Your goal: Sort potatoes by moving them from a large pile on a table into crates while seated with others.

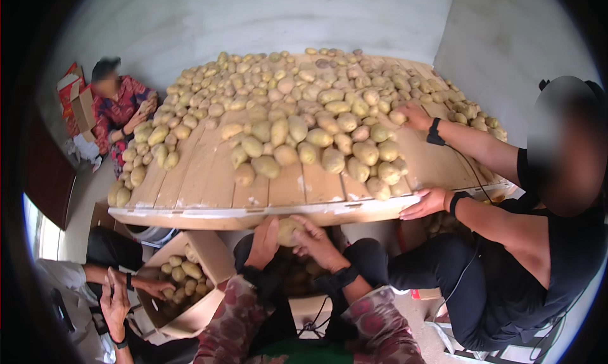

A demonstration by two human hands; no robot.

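Just below the front edge of a wide wooden table [204,188], my left hand [264,243] and my right hand [320,245] hold one potato [288,232] between them. The left palm presses its left side, while the right fingers curl around its right side. Black bands circle both my wrists. Beyond the table edge lies a broad heap of potatoes [298,128], yellowish brown and of mixed sizes. Under my forearms, between my knees, more potatoes [297,271] sit in shadow; what holds them is partly hidden by my arms.
A cardboard box [216,257] of potatoes stands at my left, with a co-worker's hand [154,287] inside. At right, another co-worker's hand [413,116] touches a potato on the table; their other hand [430,202] rests at its edge. A third person [124,100] sits at the far left.
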